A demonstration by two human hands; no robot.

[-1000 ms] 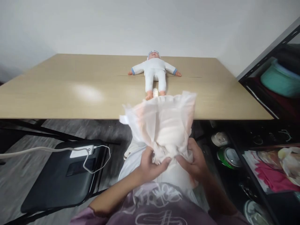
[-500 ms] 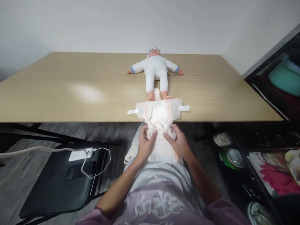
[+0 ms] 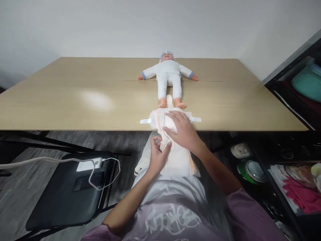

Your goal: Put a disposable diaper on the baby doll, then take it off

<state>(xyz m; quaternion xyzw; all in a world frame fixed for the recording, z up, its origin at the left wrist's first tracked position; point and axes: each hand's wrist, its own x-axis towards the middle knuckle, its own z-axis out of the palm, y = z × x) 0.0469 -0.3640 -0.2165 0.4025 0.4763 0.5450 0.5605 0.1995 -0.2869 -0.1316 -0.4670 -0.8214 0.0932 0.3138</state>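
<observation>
An unfolded white diaper (image 3: 177, 162) stretches from the table's front edge down over my lap, its two side tabs spread out on the tabletop. My left hand (image 3: 159, 152) pinches the diaper's gathered left edge between thumb and fingers. Across its inner upper part lies my right hand (image 3: 182, 129), fingers stretched out and palm down, covering some of that area. Just beyond the diaper, a baby doll (image 3: 169, 82) in white clothes and a white cap lies on its back, arms out and feet toward me.
The wooden table (image 3: 112, 97) reaches back to the wall. On a black chair (image 3: 62, 194) at left are a white power bank (image 3: 89, 164) with cables and a dark phone-like slab (image 3: 88, 181). A black shelf unit at right holds a pink cloth (image 3: 302, 195) and a teal container (image 3: 307, 80).
My right hand has let go of the diaper's right edge and moved up and inward, now flat on its inner surface. My left hand keeps its grip on the left edge.
</observation>
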